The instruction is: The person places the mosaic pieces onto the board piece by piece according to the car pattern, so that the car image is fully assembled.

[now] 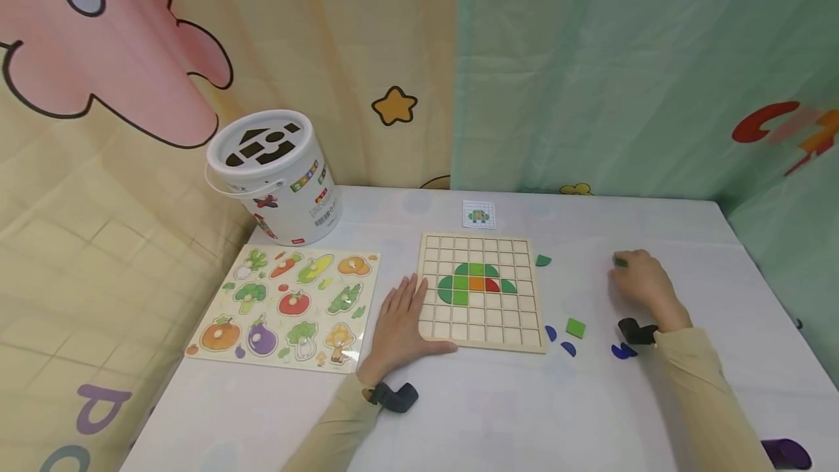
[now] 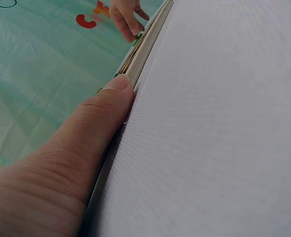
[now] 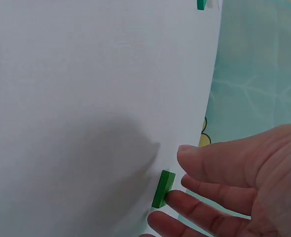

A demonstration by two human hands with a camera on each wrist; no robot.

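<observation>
A square wooden grid board (image 1: 481, 326) lies mid-table with green, orange and red pieces in some cells. My left hand (image 1: 400, 330) rests at its left edge, fingers straight and thumb (image 2: 93, 116) along the near edge. Further right, my right hand (image 1: 645, 282) is low over the table at a small green block (image 3: 163, 189). One finger appears to touch the block, while the thumb (image 3: 209, 160) stands apart from it. Between board and right hand lie a green square (image 1: 575, 328), a green quarter-round piece (image 1: 543, 260) and several blue half-round pieces (image 1: 569, 348).
A small pattern card (image 1: 478, 215) lies behind the board. At the left are a vegetable puzzle board (image 1: 269, 348) and a white lidded bucket (image 1: 301, 202) with shaped holes. Printed curtains (image 1: 590, 79) hang behind the table. A purple object (image 1: 786, 453) sits at the near right.
</observation>
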